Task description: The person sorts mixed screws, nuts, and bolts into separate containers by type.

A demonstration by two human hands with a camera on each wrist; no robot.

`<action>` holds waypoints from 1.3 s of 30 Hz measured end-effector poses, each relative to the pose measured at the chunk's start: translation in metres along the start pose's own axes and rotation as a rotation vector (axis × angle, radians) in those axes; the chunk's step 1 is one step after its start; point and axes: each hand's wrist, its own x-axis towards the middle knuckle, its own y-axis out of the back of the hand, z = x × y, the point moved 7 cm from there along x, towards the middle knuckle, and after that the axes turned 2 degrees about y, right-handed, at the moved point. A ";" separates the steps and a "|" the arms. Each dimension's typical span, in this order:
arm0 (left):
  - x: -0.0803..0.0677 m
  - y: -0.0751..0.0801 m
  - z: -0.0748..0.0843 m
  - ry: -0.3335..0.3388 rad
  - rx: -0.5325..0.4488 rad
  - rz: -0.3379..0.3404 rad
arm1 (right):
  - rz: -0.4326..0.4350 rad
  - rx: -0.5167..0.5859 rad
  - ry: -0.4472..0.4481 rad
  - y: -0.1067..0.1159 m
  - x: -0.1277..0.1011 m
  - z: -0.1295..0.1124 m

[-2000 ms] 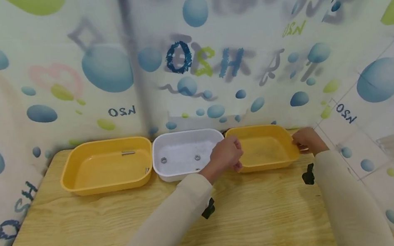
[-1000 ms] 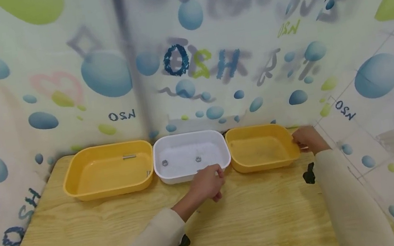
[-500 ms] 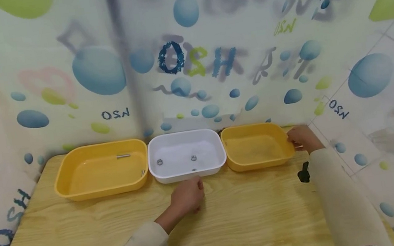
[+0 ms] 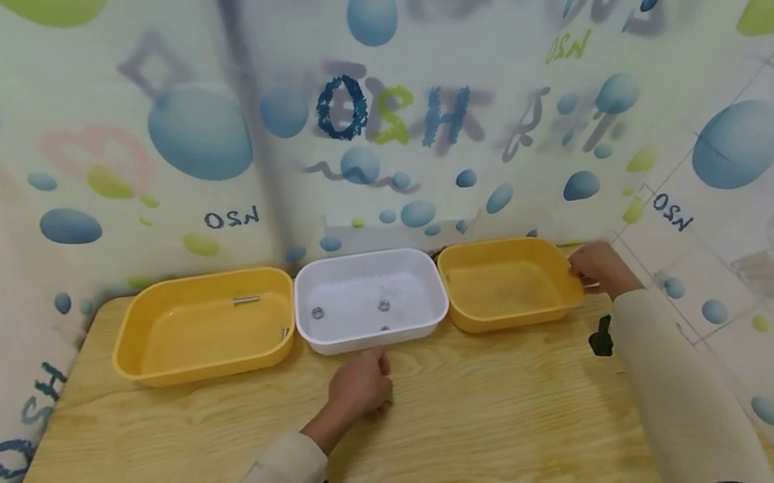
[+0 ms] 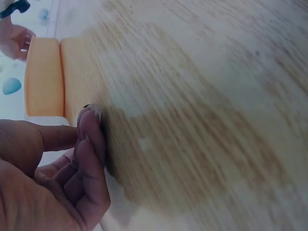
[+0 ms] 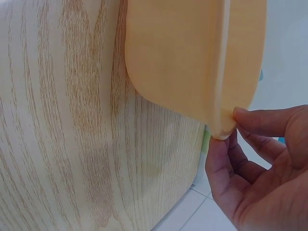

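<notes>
In the head view my left hand (image 4: 361,384) is low over the table, just in front of the white tray (image 4: 374,340). Its thumb and fingertips are pressed together in the left wrist view, with a sliver of a small dark piece (image 5: 87,106) showing at the tips; fingers hide the rest. My right hand (image 6: 269,163) pinches the end rim of the right yellow tray (image 6: 168,57), thumb on one side and fingers on the other. Hex nuts (image 4: 384,305) lie in the white tray. The left yellow tray (image 4: 208,371) holds a bolt (image 4: 247,300) and a shorter screw (image 4: 285,332).
The three trays stand side by side along the back of the wood-grain table (image 4: 487,425). A patterned curtain (image 4: 358,196) rises directly behind them, and a similar wall closes off the right side. Dark straps' ends (image 4: 600,337) hang below both wrists.
My left hand has moved from the left end of the right yellow tray, leftward and nearer, to the table before the white tray. My right hand keeps its place on the tray rim.
</notes>
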 end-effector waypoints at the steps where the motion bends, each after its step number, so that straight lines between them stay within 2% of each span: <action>1: 0.000 0.000 0.000 0.001 -0.001 -0.001 | 0.001 0.004 0.001 0.000 0.000 0.000; 10: 0.003 -0.004 -0.005 0.001 -0.030 -0.025 | 0.001 0.000 -0.008 0.002 0.000 0.000; 18: 0.003 -0.002 -0.006 -0.004 -0.043 -0.011 | 0.005 0.002 0.004 0.000 0.002 0.000; 25: 0.002 -0.005 -0.007 0.026 -0.055 -0.019 | 0.002 -0.008 0.004 0.001 0.003 0.002; 39: -0.001 0.000 -0.002 0.006 -0.030 -0.016 | 0.008 0.001 -0.012 0.000 0.000 0.001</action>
